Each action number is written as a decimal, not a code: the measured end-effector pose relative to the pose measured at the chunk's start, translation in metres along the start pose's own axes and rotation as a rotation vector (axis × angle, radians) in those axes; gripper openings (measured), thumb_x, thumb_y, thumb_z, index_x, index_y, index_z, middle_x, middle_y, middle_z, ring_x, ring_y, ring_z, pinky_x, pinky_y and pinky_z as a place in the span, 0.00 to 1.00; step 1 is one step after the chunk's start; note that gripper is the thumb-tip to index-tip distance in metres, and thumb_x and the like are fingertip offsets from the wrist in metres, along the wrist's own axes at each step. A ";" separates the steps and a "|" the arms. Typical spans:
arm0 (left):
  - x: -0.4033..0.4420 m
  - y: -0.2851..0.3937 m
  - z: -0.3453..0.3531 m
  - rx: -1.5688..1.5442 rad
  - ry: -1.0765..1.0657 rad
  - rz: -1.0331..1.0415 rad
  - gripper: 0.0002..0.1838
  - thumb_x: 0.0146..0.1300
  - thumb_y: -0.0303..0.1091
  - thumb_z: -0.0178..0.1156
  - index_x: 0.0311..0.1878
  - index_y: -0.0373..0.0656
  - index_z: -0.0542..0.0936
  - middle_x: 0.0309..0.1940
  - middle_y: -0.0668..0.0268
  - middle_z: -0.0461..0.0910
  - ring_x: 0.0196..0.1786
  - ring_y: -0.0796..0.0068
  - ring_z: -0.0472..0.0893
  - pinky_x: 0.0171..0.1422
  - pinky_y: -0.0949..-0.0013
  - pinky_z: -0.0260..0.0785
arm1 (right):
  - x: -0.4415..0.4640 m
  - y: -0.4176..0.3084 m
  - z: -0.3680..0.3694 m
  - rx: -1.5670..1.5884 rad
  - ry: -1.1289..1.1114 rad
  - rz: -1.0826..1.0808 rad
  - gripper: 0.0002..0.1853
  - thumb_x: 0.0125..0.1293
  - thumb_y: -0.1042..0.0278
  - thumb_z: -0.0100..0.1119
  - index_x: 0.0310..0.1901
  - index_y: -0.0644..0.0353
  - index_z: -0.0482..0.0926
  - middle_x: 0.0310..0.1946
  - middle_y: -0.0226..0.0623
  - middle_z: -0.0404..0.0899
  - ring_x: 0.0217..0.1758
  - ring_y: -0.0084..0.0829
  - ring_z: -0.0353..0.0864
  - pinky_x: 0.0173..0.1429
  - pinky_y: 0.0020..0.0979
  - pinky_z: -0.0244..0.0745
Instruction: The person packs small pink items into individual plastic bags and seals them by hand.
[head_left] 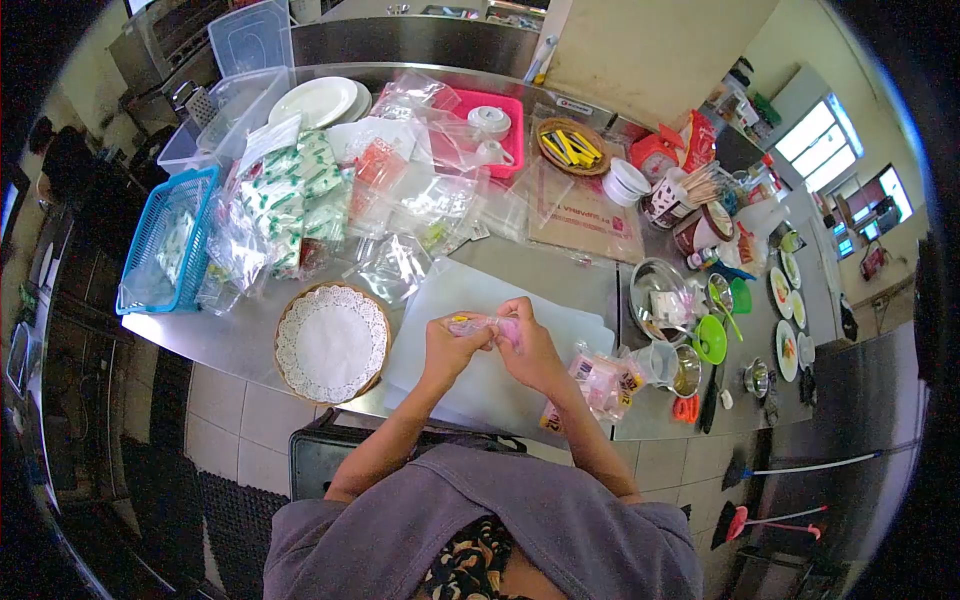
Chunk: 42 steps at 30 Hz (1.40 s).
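Both hands meet above a pale white cutting sheet [450, 355] on the steel counter. My left hand [455, 348] pinches one end of a small clear plastic packet [484, 326] with pink and yellow on it. At its other end, my right hand [530, 345] has its fingers closed on the same packet. What is inside it is too small to make out. Beside my right forearm lie several pink-and-white packs [603, 385] with yellow and black print. Left of the sheet is a round tray [333, 343] lined with a white lace doily.
Plastic bags [440, 205], a blue basket [165, 240], white plates [313, 102] and a pink tray [515, 110] crowd the left and back. To the right stand a steel bowl [660, 300], a green bowl [710, 340], orange-handled scissors [686, 408] and plated food [787, 350].
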<state>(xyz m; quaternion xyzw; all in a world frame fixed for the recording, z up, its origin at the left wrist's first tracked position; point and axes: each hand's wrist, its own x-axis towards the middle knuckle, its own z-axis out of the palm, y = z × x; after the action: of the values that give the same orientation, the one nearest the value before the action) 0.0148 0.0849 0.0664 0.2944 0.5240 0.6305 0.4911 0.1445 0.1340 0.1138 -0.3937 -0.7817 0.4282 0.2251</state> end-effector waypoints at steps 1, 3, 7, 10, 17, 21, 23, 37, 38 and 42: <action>0.001 0.000 -0.001 0.011 0.005 0.006 0.09 0.51 0.26 0.65 0.33 0.31 0.80 0.23 0.64 0.80 0.24 0.80 0.78 0.28 0.78 0.72 | 0.001 -0.001 0.000 -0.007 -0.010 0.045 0.16 0.58 0.75 0.53 0.46 0.60 0.60 0.35 0.49 0.75 0.37 0.42 0.79 0.39 0.36 0.70; 0.002 0.001 -0.003 -0.005 0.012 0.012 0.08 0.50 0.26 0.65 0.33 0.31 0.80 0.23 0.64 0.80 0.24 0.80 0.78 0.28 0.78 0.72 | 0.001 0.004 0.003 0.015 0.052 0.015 0.17 0.58 0.75 0.55 0.46 0.60 0.61 0.34 0.46 0.76 0.36 0.38 0.80 0.39 0.33 0.71; 0.008 0.002 -0.010 -0.046 0.026 -0.009 0.09 0.50 0.26 0.65 0.33 0.31 0.80 0.25 0.63 0.80 0.25 0.80 0.78 0.28 0.78 0.72 | 0.006 0.014 0.012 0.124 0.162 -0.095 0.16 0.54 0.77 0.55 0.44 0.61 0.65 0.33 0.45 0.76 0.37 0.41 0.81 0.42 0.35 0.74; 0.007 0.011 -0.014 -0.141 0.013 -0.083 0.12 0.50 0.27 0.67 0.37 0.31 0.79 0.28 0.62 0.80 0.27 0.80 0.78 0.30 0.78 0.73 | 0.010 0.011 0.005 0.094 0.215 -0.097 0.13 0.52 0.76 0.58 0.40 0.62 0.71 0.31 0.41 0.78 0.34 0.31 0.81 0.42 0.29 0.74; 0.006 0.012 -0.026 -0.069 -0.191 0.023 0.20 0.48 0.25 0.68 0.46 0.34 0.76 0.36 0.64 0.79 0.35 0.80 0.78 0.38 0.76 0.74 | 0.018 0.017 -0.008 0.278 0.106 0.118 0.12 0.53 0.74 0.63 0.40 0.64 0.74 0.30 0.35 0.81 0.31 0.20 0.77 0.38 0.23 0.71; 0.008 0.014 -0.031 -0.098 -0.192 -0.020 0.22 0.47 0.26 0.69 0.47 0.35 0.76 0.36 0.65 0.79 0.35 0.81 0.78 0.39 0.76 0.74 | 0.018 0.018 -0.009 0.432 0.066 0.152 0.12 0.54 0.74 0.63 0.39 0.63 0.74 0.30 0.37 0.81 0.31 0.20 0.78 0.36 0.23 0.72; 0.008 0.016 -0.031 -0.097 -0.176 -0.031 0.22 0.47 0.27 0.70 0.47 0.35 0.76 0.36 0.65 0.79 0.35 0.82 0.77 0.38 0.76 0.74 | 0.019 0.017 -0.009 0.506 0.071 0.165 0.10 0.54 0.75 0.63 0.38 0.63 0.73 0.31 0.38 0.81 0.32 0.20 0.78 0.38 0.22 0.72; 0.006 0.031 -0.026 0.058 -0.153 0.034 0.20 0.44 0.29 0.72 0.41 0.37 0.78 0.33 0.68 0.79 0.35 0.83 0.76 0.39 0.80 0.70 | 0.020 0.016 -0.008 0.597 0.009 0.079 0.06 0.55 0.76 0.62 0.31 0.64 0.74 0.28 0.35 0.81 0.30 0.19 0.78 0.34 0.21 0.71; 0.006 0.031 -0.025 0.057 -0.160 0.046 0.20 0.44 0.29 0.72 0.41 0.37 0.78 0.33 0.68 0.79 0.35 0.83 0.76 0.39 0.80 0.70 | 0.020 0.016 -0.009 0.587 0.003 0.084 0.06 0.55 0.76 0.63 0.31 0.64 0.75 0.28 0.34 0.80 0.29 0.19 0.77 0.34 0.21 0.70; 0.006 0.033 -0.023 0.039 -0.227 0.058 0.22 0.43 0.27 0.72 0.43 0.38 0.76 0.36 0.68 0.78 0.38 0.81 0.76 0.41 0.78 0.71 | 0.019 0.015 -0.009 0.479 -0.002 0.102 0.05 0.53 0.75 0.64 0.29 0.64 0.78 0.25 0.31 0.80 0.26 0.17 0.75 0.33 0.19 0.69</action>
<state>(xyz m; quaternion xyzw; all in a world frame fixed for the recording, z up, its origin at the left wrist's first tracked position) -0.0181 0.0830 0.0905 0.3882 0.4686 0.5968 0.5231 0.1458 0.1588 0.1066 -0.3677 -0.6370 0.6127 0.2892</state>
